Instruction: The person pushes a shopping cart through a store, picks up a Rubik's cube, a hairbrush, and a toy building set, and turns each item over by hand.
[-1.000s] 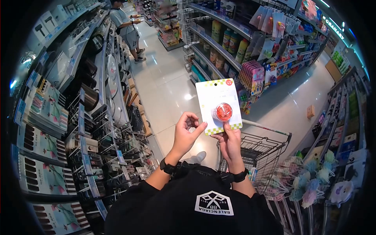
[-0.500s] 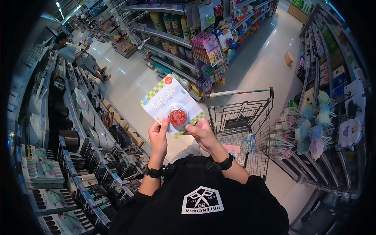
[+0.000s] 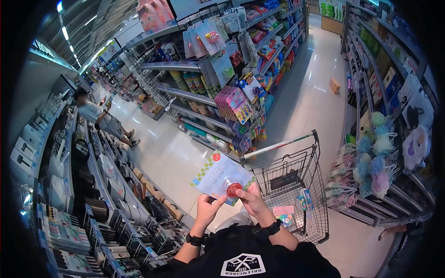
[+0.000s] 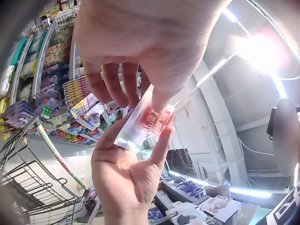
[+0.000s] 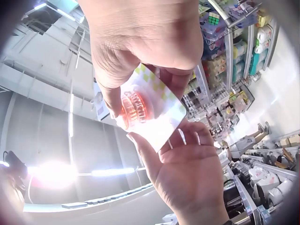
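Observation:
A blister pack, a pale printed card with green checked corners, is held tilted in front of the chest. On it a clear plastic bubble covers a red round item. My left hand pinches the card's near edge, thumb on the front beside the bubble. My right hand grips the near right corner, its thumb on the red item. In the left wrist view the card appears nearly edge-on between both hands. The right wrist view shows the ribbed side of the red item and fingers behind the card.
A wire shopping cart with a few packaged goods stands close on the right. Kitchenware shelves line the left. Bath puffs hang at right. A person stands farther up the aisle. A small box lies on the floor.
One second ago only the right hand held the card; the left has since taken hold too. The card has come lower and tilted, and the right thumb has moved onto the red item.

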`<state>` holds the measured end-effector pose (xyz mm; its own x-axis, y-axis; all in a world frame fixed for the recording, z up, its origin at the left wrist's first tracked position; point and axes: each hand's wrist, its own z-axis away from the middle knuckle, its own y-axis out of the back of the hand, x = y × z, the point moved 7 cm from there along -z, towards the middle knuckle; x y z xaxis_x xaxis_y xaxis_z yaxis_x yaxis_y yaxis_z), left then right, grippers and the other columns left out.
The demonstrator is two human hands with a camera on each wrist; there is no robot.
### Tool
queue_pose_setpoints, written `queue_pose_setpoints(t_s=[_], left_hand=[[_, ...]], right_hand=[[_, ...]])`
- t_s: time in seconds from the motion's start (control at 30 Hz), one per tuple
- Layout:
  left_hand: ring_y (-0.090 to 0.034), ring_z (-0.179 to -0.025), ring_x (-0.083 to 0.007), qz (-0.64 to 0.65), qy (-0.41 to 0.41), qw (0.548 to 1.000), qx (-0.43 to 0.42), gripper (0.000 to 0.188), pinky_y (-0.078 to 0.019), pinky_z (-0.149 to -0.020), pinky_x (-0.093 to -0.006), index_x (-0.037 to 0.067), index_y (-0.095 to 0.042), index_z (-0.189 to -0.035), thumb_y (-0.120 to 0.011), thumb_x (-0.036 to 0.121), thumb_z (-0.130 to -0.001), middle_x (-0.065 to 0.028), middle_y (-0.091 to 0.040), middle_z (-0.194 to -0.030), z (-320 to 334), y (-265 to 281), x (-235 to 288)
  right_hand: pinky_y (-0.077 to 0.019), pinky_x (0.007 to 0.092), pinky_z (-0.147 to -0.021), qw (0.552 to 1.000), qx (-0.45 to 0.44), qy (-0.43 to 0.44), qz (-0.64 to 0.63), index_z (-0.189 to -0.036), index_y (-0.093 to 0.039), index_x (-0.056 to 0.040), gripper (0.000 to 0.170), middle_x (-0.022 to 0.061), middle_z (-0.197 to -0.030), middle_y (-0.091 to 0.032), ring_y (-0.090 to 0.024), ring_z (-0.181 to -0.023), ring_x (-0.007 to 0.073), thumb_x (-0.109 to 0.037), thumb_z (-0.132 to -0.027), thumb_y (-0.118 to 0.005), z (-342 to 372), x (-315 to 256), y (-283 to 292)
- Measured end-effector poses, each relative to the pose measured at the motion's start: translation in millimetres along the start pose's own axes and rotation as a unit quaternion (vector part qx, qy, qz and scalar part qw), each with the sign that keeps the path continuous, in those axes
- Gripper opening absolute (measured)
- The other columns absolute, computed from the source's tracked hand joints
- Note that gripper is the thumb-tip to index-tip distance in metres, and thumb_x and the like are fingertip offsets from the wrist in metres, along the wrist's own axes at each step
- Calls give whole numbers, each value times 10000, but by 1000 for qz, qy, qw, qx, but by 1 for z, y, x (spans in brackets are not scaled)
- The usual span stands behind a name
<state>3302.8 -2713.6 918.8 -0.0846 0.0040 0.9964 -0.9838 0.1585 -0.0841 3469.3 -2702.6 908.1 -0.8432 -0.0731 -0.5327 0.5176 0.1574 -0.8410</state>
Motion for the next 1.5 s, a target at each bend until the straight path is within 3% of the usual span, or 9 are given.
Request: queue_pose_setpoints(t_s=[0.27,0.6,0.93,1.13,1.2,1.3,1.37,1.4,1.5], left_hand=[[-674,-991,-150,28,6,999,24,395,-535,-894,-308,-16,-633,-1174,-835,74,-846,-79,-711,-1113,-8,-22,6],[-665,-1070,-168,74,21,995,56,419,-525,-954,-327,-27,-587,-1247,-781,57,-886,-108,-688,-1194,-12,-22,-23],[-659,-1138,-169,103,183,976,56,328,-537,-977,-347,24,-584,-1302,-623,208,-1033,-87,-665,-1283,-4,-33,-99],[-663,-1015,-98,-109,237,964,-42,263,-522,-914,-293,4,-670,-1183,-598,220,-1052,-62,-727,-1147,-5,-50,-153],[-636,-938,-72,-187,256,943,-98,289,-517,-852,-277,-19,-697,-1150,-614,238,-1047,-44,-735,-1061,0,-57,-170],[-584,-768,-73,-423,217,851,-223,395,-517,-710,-293,-50,-717,-1108,-637,329,-1030,-43,-716,-851,8,-81,-169],[-652,-704,-260,-562,204,755,-269,427,-522,-672,-379,-31,-713,-1014,-644,390,-998,-187,-689,-781,7,-84,-172],[-682,-747,-376,-630,202,692,-288,433,-533,-699,-428,-11,-706,-1002,-634,416,-989,-246,-681,-814,7,-82,-175],[-659,-864,-457,-619,130,704,-322,451,-520,-761,-519,17,-697,-961,-587,453,-995,-260,-676,-855,7,-77,-177]], right_hand=[[-522,330,-979,997,4,7,83,-1312,-573,27,570,94,-1207,-677,-661,-1084,173,28,-787,-797,6,-7,11],[-526,258,-835,986,62,14,155,-1090,-710,6,248,23,-996,-732,-659,-941,75,-122,-890,-780,13,-16,27],[-501,226,-786,989,143,-17,45,-1105,-719,7,238,-27,-944,-710,-620,-866,39,-204,-1008,-664,49,19,124],[-511,228,-763,974,210,16,79,-1213,-646,31,330,60,-975,-732,-655,-872,86,-98,-924,-740,89,29,211],[-516,220,-805,966,217,-91,109,-1212,-636,36,353,79,-1028,-727,-651,-867,91,-99,-908,-756,103,48,240],[-502,208,-787,961,212,-106,142,-1210,-637,39,353,89,-1000,-731,-664,-884,102,-109,-913,-756,124,75,279],[-508,222,-783,954,249,-57,156,-1208,-646,27,367,89,-998,-737,-676,-906,108,-127,-898,-772,143,107,324],[-537,281,-793,908,313,-37,278,-1181,-672,17,386,122,-1057,-749,-710,-947,173,-174,-868,-792,162,107,348],[-482,489,-985,695,343,-79,627,-1228,-661,-55,569,179,-1148,-686,-608,-1132,390,-298,-739,-823,221,105,384]])
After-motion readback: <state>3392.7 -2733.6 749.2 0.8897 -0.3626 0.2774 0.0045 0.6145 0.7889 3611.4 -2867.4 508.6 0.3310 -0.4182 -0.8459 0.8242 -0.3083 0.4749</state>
